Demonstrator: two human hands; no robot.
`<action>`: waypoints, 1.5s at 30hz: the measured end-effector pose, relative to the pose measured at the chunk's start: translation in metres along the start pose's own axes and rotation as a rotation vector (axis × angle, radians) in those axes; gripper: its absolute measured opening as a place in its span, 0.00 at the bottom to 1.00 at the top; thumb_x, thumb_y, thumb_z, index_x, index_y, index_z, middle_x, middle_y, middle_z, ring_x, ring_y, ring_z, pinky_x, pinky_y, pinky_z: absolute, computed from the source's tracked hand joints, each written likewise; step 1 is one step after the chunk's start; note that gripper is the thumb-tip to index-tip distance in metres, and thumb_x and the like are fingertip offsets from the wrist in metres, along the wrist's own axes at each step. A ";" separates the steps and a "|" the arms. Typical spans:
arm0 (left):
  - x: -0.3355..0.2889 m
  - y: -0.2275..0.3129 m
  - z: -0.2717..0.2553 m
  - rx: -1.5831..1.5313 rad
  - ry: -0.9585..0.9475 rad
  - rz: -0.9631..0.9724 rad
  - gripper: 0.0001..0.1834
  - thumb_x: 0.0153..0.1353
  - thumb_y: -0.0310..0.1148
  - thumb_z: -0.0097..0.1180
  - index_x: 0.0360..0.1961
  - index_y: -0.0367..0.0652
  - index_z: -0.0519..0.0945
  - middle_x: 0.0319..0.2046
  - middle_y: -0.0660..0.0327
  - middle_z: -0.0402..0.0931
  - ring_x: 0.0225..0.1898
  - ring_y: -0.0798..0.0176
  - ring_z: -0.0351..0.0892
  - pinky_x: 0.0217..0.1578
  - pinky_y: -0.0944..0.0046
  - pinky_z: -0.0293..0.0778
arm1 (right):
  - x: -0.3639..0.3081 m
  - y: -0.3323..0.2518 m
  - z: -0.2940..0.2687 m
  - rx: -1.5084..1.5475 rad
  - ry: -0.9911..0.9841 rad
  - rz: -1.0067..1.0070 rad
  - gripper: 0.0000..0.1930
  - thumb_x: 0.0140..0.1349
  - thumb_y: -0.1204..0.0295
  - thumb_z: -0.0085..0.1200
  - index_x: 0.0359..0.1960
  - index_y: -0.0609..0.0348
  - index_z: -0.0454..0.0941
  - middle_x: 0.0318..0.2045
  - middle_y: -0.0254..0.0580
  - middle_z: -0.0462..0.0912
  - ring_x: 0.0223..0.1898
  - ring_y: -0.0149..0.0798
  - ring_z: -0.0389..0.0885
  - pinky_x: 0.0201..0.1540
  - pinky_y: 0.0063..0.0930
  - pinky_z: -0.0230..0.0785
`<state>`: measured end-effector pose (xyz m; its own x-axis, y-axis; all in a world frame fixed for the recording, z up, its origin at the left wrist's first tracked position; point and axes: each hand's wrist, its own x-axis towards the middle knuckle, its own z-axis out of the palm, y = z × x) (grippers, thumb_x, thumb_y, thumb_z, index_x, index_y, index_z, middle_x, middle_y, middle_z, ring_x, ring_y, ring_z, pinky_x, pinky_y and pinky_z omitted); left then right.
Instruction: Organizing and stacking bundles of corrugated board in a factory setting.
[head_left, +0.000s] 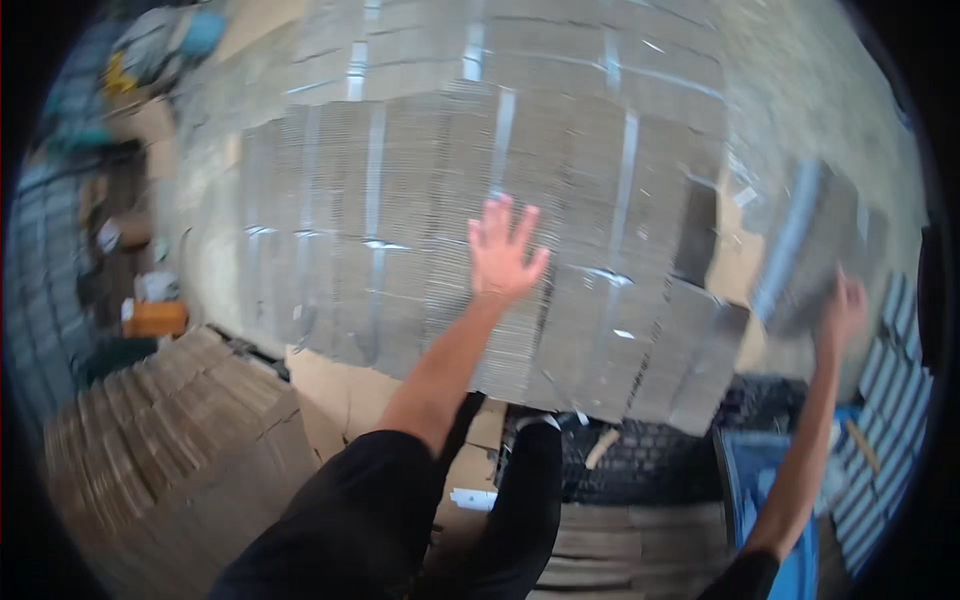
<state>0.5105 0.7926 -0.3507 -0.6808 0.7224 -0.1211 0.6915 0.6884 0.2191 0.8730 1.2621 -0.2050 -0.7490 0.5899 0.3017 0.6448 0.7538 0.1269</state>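
My left hand lies with its fingers spread on a large block of tightly packed, strapped cardboard bundles. Over at the right, my right hand is at the edge of a separate bundle of flattened cardboard with a pale strap. Hand and bundle are both smeared by motion; the fingers seem closed on the bundle's near edge. That bundle stands tilted beside the right end of the block, where a dark gap and a tan cardboard sheet show.
Stacked brown cardboard stands at the lower left, near an orange box. My legs are at the block's near side, by a dark pallet. A blue container and grey ribbed stacks are at the lower right.
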 end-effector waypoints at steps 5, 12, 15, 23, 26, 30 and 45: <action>0.003 -0.014 -0.001 0.036 0.060 -0.027 0.38 0.60 0.57 0.48 0.70 0.62 0.55 0.72 0.52 0.42 0.73 0.47 0.39 0.66 0.36 0.40 | 0.100 -0.159 0.084 0.468 0.016 0.535 0.17 0.55 0.60 0.64 0.24 0.61 0.73 0.18 0.38 0.72 0.23 0.36 0.66 0.30 0.33 0.64; 0.008 -0.010 0.002 0.001 0.039 -0.016 0.36 0.59 0.54 0.49 0.69 0.63 0.59 0.71 0.53 0.44 0.72 0.47 0.42 0.65 0.36 0.42 | 0.036 -0.193 0.149 0.635 -0.206 0.671 0.09 0.56 0.74 0.61 0.36 0.65 0.77 0.29 0.39 0.83 0.28 0.31 0.73 0.37 0.29 0.68; 0.008 -0.013 0.003 0.001 0.036 -0.019 0.36 0.59 0.54 0.49 0.69 0.63 0.59 0.71 0.52 0.45 0.72 0.47 0.42 0.65 0.36 0.42 | 0.032 -0.192 0.140 0.948 -0.210 0.509 0.23 0.56 0.75 0.61 0.54 0.64 0.75 0.42 0.43 0.84 0.31 0.32 0.75 0.45 0.28 0.69; 0.011 -0.014 0.001 -0.003 0.043 -0.013 0.36 0.58 0.52 0.51 0.68 0.59 0.60 0.71 0.49 0.45 0.71 0.45 0.43 0.65 0.36 0.42 | 0.037 -0.226 0.101 0.665 -0.498 0.616 0.32 0.53 0.71 0.65 0.62 0.57 0.69 0.24 0.38 0.70 0.23 0.29 0.66 0.32 0.24 0.67; 0.012 -0.012 0.001 -0.007 0.055 -0.008 0.36 0.57 0.52 0.51 0.68 0.58 0.61 0.70 0.49 0.46 0.71 0.44 0.43 0.64 0.36 0.42 | 0.034 -0.214 0.104 0.340 -0.312 0.209 0.27 0.51 0.64 0.67 0.55 0.56 0.77 0.49 0.53 0.71 0.49 0.48 0.72 0.53 0.40 0.66; 0.012 -0.013 0.004 -0.023 0.070 0.000 0.36 0.58 0.52 0.50 0.67 0.58 0.62 0.70 0.48 0.47 0.71 0.44 0.43 0.64 0.35 0.41 | 0.051 -0.161 0.115 0.338 -0.063 0.317 0.34 0.52 0.59 0.67 0.57 0.65 0.71 0.56 0.52 0.69 0.58 0.50 0.67 0.61 0.40 0.60; 0.013 -0.002 0.013 0.015 0.051 0.039 0.35 0.59 0.51 0.48 0.67 0.53 0.62 0.70 0.47 0.44 0.71 0.42 0.42 0.65 0.35 0.39 | 0.013 -0.121 0.148 1.025 -0.584 0.758 0.35 0.58 0.54 0.60 0.61 0.65 0.65 0.52 0.50 0.76 0.53 0.42 0.75 0.57 0.33 0.64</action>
<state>0.5040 0.8013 -0.3655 -0.6643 0.7448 -0.0633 0.7211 0.6608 0.2083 0.7621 1.2213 -0.3564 -0.3913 0.7863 -0.4782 0.7090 -0.0738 -0.7013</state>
